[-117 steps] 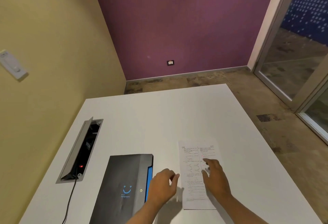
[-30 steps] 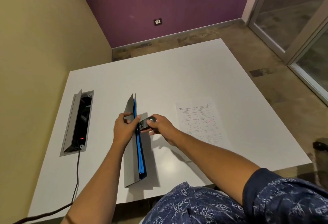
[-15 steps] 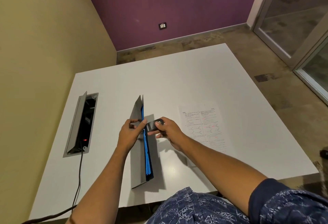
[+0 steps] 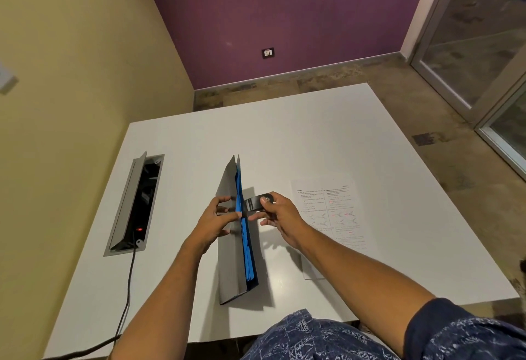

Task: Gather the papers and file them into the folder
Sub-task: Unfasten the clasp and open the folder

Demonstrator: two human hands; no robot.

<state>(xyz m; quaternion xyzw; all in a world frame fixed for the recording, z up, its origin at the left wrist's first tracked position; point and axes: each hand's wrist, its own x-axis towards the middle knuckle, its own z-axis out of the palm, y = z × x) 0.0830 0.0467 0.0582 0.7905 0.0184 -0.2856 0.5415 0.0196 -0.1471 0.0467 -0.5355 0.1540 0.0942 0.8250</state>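
- So far, only the opening of the folder (image 4: 232, 234) was under way; nothing had gone into it that you could count as filed from the loose sheet.
- Your left hand (image 4: 216, 218) had its grip closed on the folder's top edge, thumb and fingers pinching the grey cover to keep it standing on its long edge on the surface (image 4: 284, 137).
- Your right hand (image 4: 277, 214) had its grip closed on the dark closure strap (image 4: 256, 203), with the round snap at its end held under your thumb; the strap ran from the folder's upper edge out to that hand.
- Whether the strap was fully free of the cover could not be told from this angle.
- The paper (image 4: 333, 214), a printed sheet with text and small diagrams, lay flat on the surface to the right of the folder, close beside your right forearm and apart from the folder.
- Only one loose sheet showed; if more lay under it, that could not be seen.
- Inside the folder, blue dividers (image 4: 246, 245) stood between the grey covers, packed close; whether any sheets sat among them was hidden.
- To the left, the cable box (image 4: 136, 203) sunk in the surface stood with its lid raised, a red light and a cable (image 4: 128, 288) leading out of it.
- Left to do, as you could judge: spread the covers, lift the sheet, slip it between the dividers, then close the strap.
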